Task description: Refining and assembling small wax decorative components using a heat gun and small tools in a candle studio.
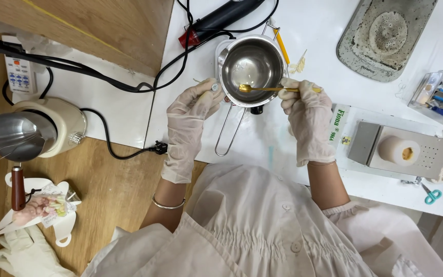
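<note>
Spoon (262,88) pinched in right hand (307,115) fingers reaches into the pot (249,64); left hand (193,110) fingers grip its rim.

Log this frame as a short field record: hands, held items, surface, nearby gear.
left hand: gloved left hand gripping the rim of the steel pot
right hand: gloved right hand holding a gold spoon, bowl over the pot
surface: white table
nearby: small scissors, pale candle on a grey tray, black cable
</note>
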